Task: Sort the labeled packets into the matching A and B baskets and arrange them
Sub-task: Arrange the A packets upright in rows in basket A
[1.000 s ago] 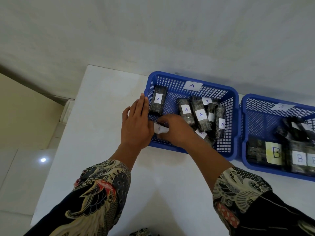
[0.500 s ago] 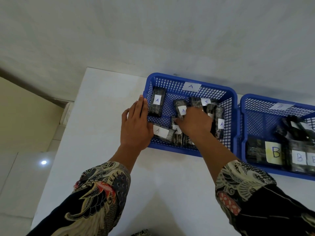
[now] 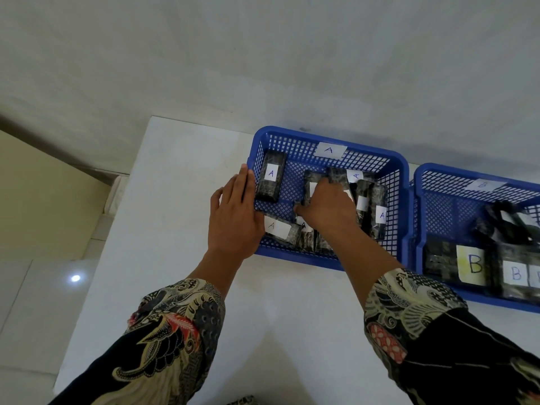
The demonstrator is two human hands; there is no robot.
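Packets wrapped in dark, glossy, crinkled film sit in two blue plastic lattice baskets on a smooth white table (image 3: 181,200). Nearest the camera, both forearms reach forward in patterned batik sleeves (image 3: 175,340), black with cream scrollwork and red accents. The left hand (image 3: 233,217) lies flat with fingers straight and together, pressed against the outside of the left wall of the A basket (image 3: 330,260) at its near left corner. Just inside that corner a packet with a white A label (image 3: 277,228) lies crosswise on the mesh floor. The right hand (image 3: 327,209) reaches into the middle of the same basket, fingers curled down over a cluster of A packets (image 3: 377,211); it seems to grip the upright block-shaped packet (image 3: 309,185) under its fingertips, though the knuckles hide the exact hold. More packets stand on edge beside the hand toward the right wall, each bearing a small white paper tag marked A in blue ink. Farther back on the left, a lone rectangular A packet (image 3: 270,176) leans against the left wall. A white paper tag marked A (image 3: 330,149) is fixed to the far rim. To the right, touching the first, the B basket (image 3: 438,176) holds B packets (image 3: 514,273), one with a large yellowish B label (image 3: 472,264), plus a jumbled dark pile behind. Beyond the table rises a plain, matt, pale grey wall (image 3: 263,54).
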